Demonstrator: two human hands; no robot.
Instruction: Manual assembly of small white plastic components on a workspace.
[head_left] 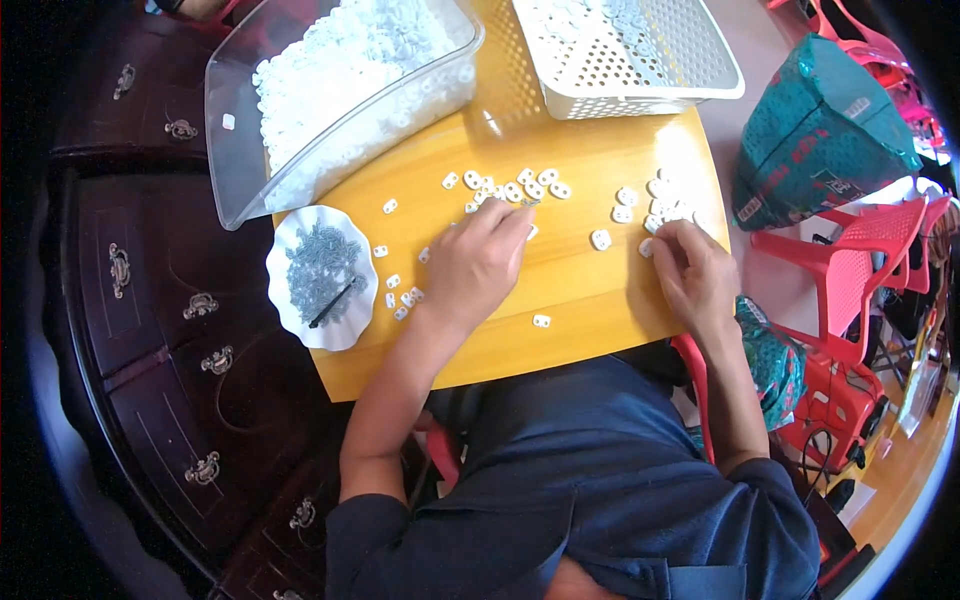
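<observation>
Grip-wise, your left hand (478, 262) pinches something I cannot make out beside the scattered white pieces (520, 187); your right hand (692, 272) fingers another cluster. Judging by the full bin (330, 90), most work remains on the desk (580, 290).

We see a yellow wooden table (600, 300), a dark cabinet (150, 330) (metal handles) at left, red plastic chairs (850, 260) at right.
</observation>
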